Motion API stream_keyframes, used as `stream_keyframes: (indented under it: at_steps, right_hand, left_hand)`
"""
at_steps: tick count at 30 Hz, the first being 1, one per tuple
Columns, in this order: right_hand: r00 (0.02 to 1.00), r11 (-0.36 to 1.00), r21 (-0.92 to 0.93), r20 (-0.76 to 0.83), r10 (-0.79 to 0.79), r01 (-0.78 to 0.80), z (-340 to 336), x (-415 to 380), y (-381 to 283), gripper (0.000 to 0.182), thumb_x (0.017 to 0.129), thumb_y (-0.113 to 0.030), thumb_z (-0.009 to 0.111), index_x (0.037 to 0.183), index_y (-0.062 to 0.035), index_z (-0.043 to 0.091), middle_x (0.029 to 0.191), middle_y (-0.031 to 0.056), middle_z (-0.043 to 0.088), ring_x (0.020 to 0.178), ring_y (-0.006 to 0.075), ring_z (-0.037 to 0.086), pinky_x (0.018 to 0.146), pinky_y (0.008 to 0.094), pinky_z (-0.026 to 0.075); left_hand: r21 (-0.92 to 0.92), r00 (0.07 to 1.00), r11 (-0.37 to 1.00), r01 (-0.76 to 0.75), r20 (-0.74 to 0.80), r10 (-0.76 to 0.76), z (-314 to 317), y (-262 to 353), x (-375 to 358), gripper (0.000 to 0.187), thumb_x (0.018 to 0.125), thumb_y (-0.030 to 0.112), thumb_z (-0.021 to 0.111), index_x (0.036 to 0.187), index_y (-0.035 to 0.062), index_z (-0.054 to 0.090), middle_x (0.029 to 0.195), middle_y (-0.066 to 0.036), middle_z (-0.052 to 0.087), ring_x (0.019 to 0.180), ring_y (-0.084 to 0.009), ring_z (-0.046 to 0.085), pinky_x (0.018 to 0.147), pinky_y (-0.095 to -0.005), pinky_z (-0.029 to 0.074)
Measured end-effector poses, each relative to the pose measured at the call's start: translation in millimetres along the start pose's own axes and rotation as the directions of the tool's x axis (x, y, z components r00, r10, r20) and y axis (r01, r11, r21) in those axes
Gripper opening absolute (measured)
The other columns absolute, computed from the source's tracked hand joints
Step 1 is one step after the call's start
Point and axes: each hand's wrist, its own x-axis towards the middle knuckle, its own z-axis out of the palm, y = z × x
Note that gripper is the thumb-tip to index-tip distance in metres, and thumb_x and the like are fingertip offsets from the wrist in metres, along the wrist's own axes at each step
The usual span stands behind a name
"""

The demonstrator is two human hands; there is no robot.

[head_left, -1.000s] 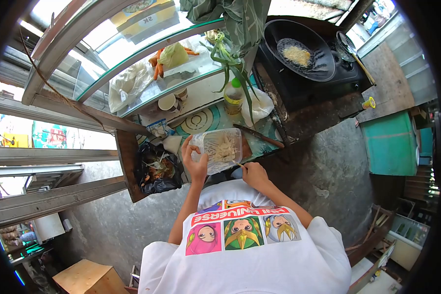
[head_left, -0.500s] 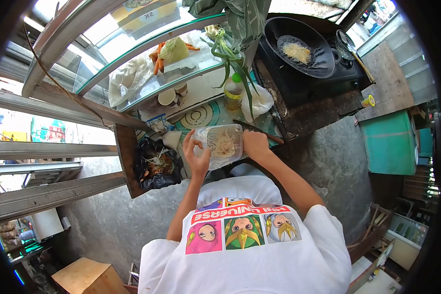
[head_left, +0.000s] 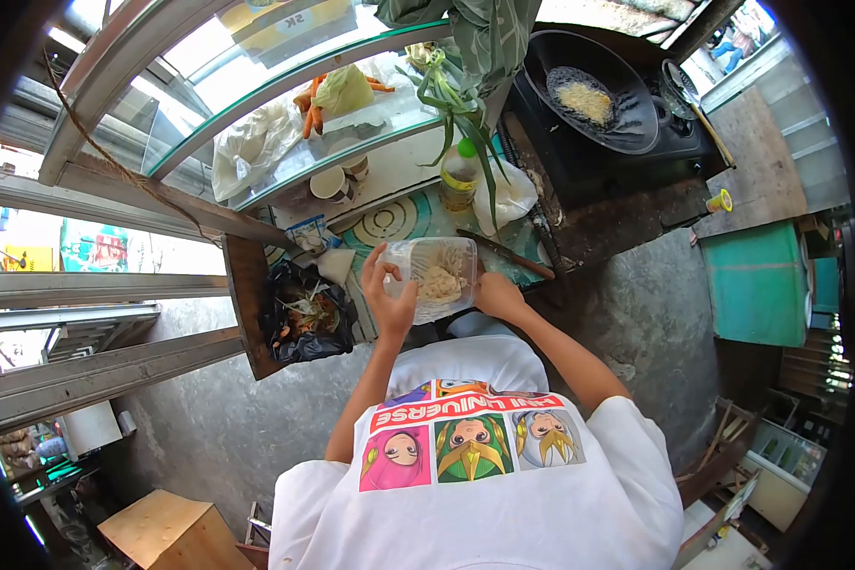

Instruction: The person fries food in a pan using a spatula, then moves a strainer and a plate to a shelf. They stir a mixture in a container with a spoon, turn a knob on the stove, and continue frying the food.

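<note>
Left hand (head_left: 389,293): thumb and fingers closed on the left rim of the tub (head_left: 429,312). Right hand (head_left: 500,295): curled in at the tub's right side, knuckles up; can't tell from here what, if anything, it grips. Tub sits between the hands at the near edge of the tabletop (head_left: 389,220), pale mix (head_left: 441,283) inside; can't tell if the base rests or hangs.

To do this well, I'd keep the left pinch firm but light, since the plastic looks thin and could flex. Keep the tub near level so the mix doesn't slump over the low side. Right elbow and wrist: mind the knife (head_left: 511,255) lying just beyond that hand, and the bottle (head_left: 460,179) and white bag (head_left: 506,201) behind. Wok (head_left: 639,119) is well apart, up right.
</note>
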Motion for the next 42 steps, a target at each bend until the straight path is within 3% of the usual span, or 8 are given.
stream_keyframes:
  at_steps: [1,5,10,17,20,28,37,42]
  right_hand:
    - [0.999,0.995,0.095,-0.035,0.005,-0.001,5,-3,5,0.017,0.08,-0.017,0.053,0.078,-0.0042,0.063,0.068,0.0175,0.06,0.068,0.0384,0.059,0.059,0.0442,0.048]
    - [0.987,0.99,0.071,-0.121,-0.11,0.119,-8,-29,-3,0.021,0.08,-0.018,0.049,0.074,-0.0025,0.061,0.066,0.0188,0.06,0.066,0.0369,0.059,0.061,0.0457,0.046]
    - [0.918,0.93,0.014,-0.166,-0.359,0.366,-15,-36,9,0.014,0.077,-0.02,0.057,0.07,-0.0075,0.06,0.061,0.0144,0.058,0.061,0.0339,0.057,0.056,0.0435,0.045]
    - [0.967,0.969,0.09,-0.135,-0.218,0.231,-41,-17,2,0.018,0.073,-0.024,0.059,0.067,-0.0079,0.064,0.064,0.0152,0.06,0.063,0.0329,0.059,0.058,0.0435,0.046]
    - [0.963,0.963,0.067,-0.09,-0.256,0.262,-39,-5,-17,0.018,0.073,-0.023,0.058,0.068,-0.0074,0.065,0.065,0.0155,0.06,0.064,0.0329,0.059,0.058,0.0441,0.046]
    - [0.915,0.882,-0.284,-0.04,-0.403,0.376,-9,8,-45,0.017,0.068,-0.016,0.056,0.06,-0.0024,0.062,0.062,0.0177,0.059,0.061,0.0327,0.061,0.057,0.0425,0.048]
    - [0.912,0.875,-0.261,0.073,-0.403,0.407,-69,1,-18,0.013,0.068,-0.016,0.06,0.065,-0.0044,0.065,0.067,0.0159,0.061,0.067,0.0316,0.061,0.063,0.0405,0.048]
    - [0.91,0.883,-0.22,0.082,-0.407,0.415,-99,0,-10,0.018,0.072,-0.024,0.061,0.066,-0.0081,0.066,0.063,0.0116,0.06,0.066,0.0295,0.06,0.062,0.0403,0.046]
  left_hand:
    - [-0.036,1.0,0.999,0.019,-0.019,-0.02,-3,-4,1,0.018,0.058,0.004,0.056,0.065,0.0052,0.039,0.12,-0.015,0.049,0.107,-0.0323,0.044,0.094,-0.0413,0.028]
    - [-0.076,0.998,0.996,0.047,-0.048,-0.05,-11,-12,-4,0.017,0.059,0.003,0.054,0.065,0.0042,0.038,0.119,-0.017,0.049,0.11,-0.0317,0.043,0.096,-0.0416,0.026]
    - [-0.093,0.998,0.995,0.04,-0.048,-0.045,-11,-17,-7,0.016,0.059,0.003,0.053,0.065,0.0044,0.038,0.12,-0.017,0.049,0.111,-0.0322,0.042,0.096,-0.0419,0.027]
    - [-0.089,0.999,0.996,-0.022,0.043,0.025,-13,-7,-5,0.016,0.056,0.004,0.052,0.065,0.0049,0.038,0.122,-0.016,0.048,0.112,-0.0319,0.04,0.095,-0.0424,0.027]
    - [-0.094,0.993,0.995,-0.045,0.108,0.055,-13,-4,-4,0.017,0.055,0.005,0.052,0.065,0.0054,0.038,0.123,-0.016,0.048,0.111,-0.0312,0.04,0.094,-0.041,0.028]
    - [-0.069,0.995,0.997,-0.038,0.086,0.044,-12,-5,3,0.018,0.055,0.005,0.053,0.065,0.0056,0.038,0.123,-0.015,0.048,0.11,-0.0312,0.04,0.094,-0.0402,0.027]
    - [-0.121,0.999,0.992,0.034,0.029,-0.031,-15,-22,5,0.018,0.056,0.004,0.053,0.065,0.0051,0.037,0.122,-0.015,0.048,0.112,-0.0321,0.041,0.097,-0.0411,0.025]
    - [-0.135,0.998,0.991,0.018,0.06,-0.01,-16,-19,8,0.019,0.056,0.005,0.053,0.065,0.0051,0.037,0.122,-0.015,0.048,0.112,-0.0321,0.041,0.097,-0.0412,0.026]
